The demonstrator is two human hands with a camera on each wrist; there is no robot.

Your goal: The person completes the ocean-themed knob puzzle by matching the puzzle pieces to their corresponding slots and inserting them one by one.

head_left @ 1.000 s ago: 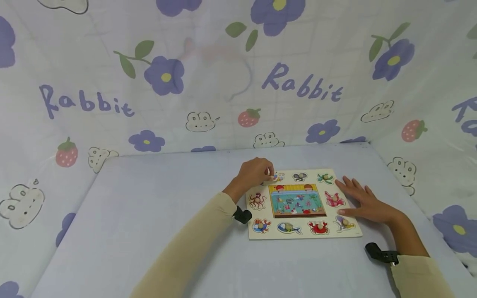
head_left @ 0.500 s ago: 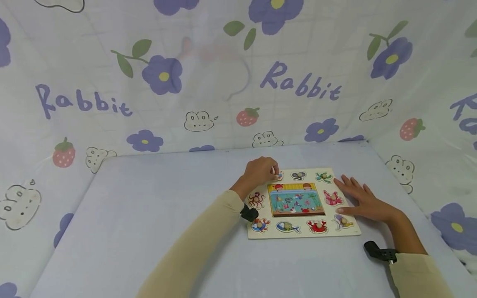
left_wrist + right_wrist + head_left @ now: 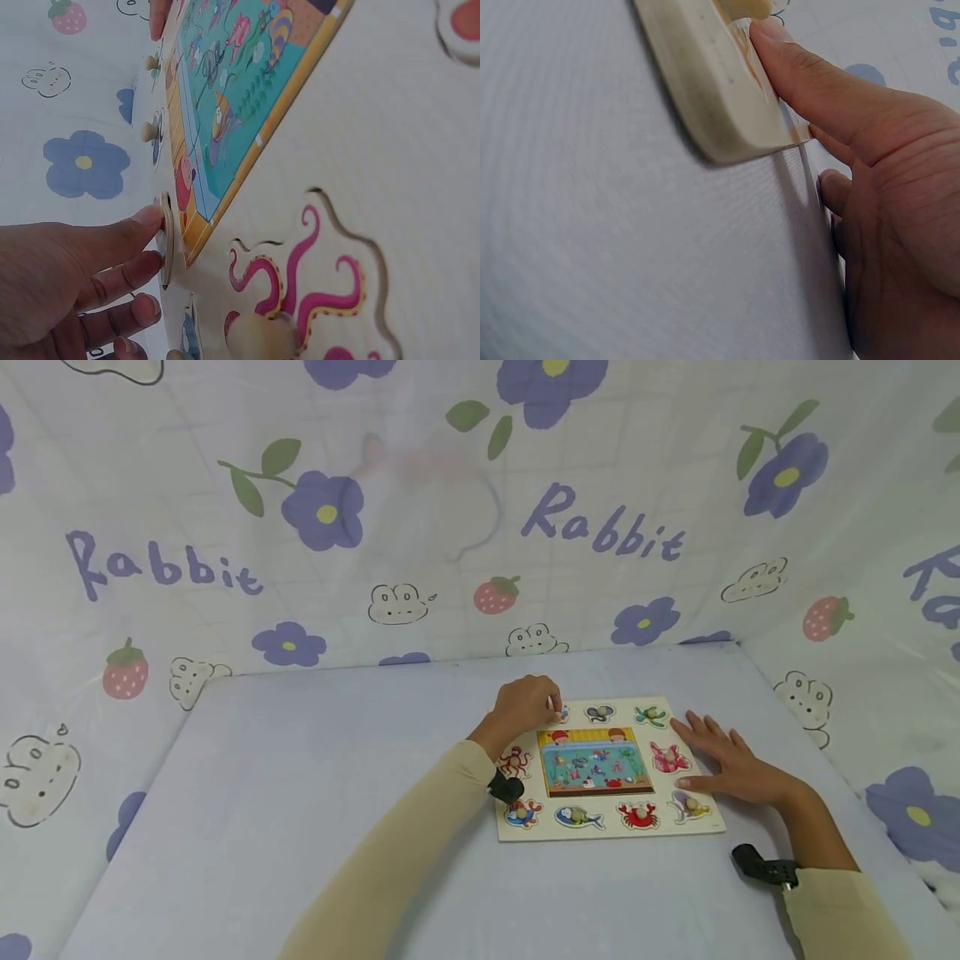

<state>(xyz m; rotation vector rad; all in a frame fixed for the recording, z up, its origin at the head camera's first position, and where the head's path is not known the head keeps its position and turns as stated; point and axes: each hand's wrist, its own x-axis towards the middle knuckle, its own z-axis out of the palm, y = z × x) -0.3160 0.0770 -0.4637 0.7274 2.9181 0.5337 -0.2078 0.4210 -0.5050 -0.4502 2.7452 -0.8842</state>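
Observation:
A wooden knob puzzle board (image 3: 609, 828) lies flat on the table, sea-animal pieces set around its central aquarium picture (image 3: 596, 764). At its far left corner my left hand (image 3: 525, 703) pinches a puzzle piece (image 3: 167, 240) between thumb and fingers; the piece's thin edge shows in the left wrist view, close over the board, its printed face mostly hidden. Near that hand sits the octopus piece (image 3: 296, 296) with its round knob. My right hand (image 3: 738, 768) rests at the board's right edge, fingers spread, thumb (image 3: 810, 75) on the near right corner area.
Along the board's near side are a hermit crab piece (image 3: 522, 813), a fish piece (image 3: 579, 817) and a red crab piece (image 3: 637, 816). The pale table (image 3: 315, 777) extends to the left. A printed curtain (image 3: 420, 527) stands behind it.
My left hand has shifted a little to the right along the board's far edge with the piece, then stayed nearly still. The right hand keeps its place.

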